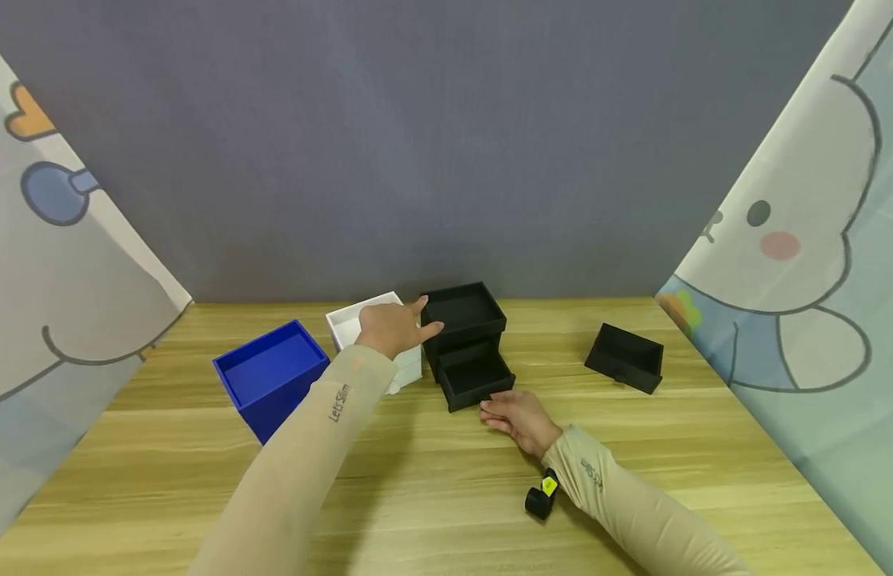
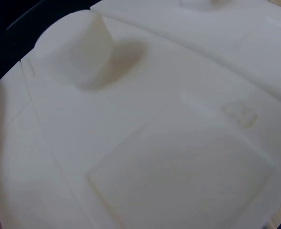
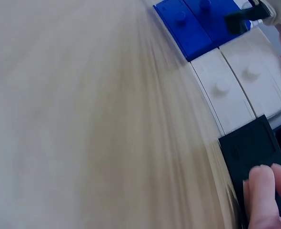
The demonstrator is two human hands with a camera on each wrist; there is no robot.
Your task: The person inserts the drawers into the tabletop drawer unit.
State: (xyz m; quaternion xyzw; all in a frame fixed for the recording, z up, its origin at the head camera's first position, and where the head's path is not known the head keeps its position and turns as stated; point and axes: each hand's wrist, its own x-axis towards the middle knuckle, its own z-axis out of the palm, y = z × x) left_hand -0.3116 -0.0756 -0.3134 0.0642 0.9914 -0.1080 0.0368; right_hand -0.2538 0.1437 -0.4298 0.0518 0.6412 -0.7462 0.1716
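A black two-tier drawer unit stands near the back of the table, its lower drawer pulled out toward me and nothing visible inside it. My right hand is at that drawer's front; in the right wrist view its fingertips pinch at the middle of the black front, covering the knob. Over the white drawer unit reaches my left hand, thumb and index finger stretched out to the black unit's left edge. Its other fingers are hidden. The left wrist view looks closely at a white drawer front with a round knob.
A blue drawer unit stands at the left, partly behind my left sleeve. On the right lies a separate black drawer with a small knob. Behind the table hangs a grey backdrop, with cartoon-printed cloths on both sides.
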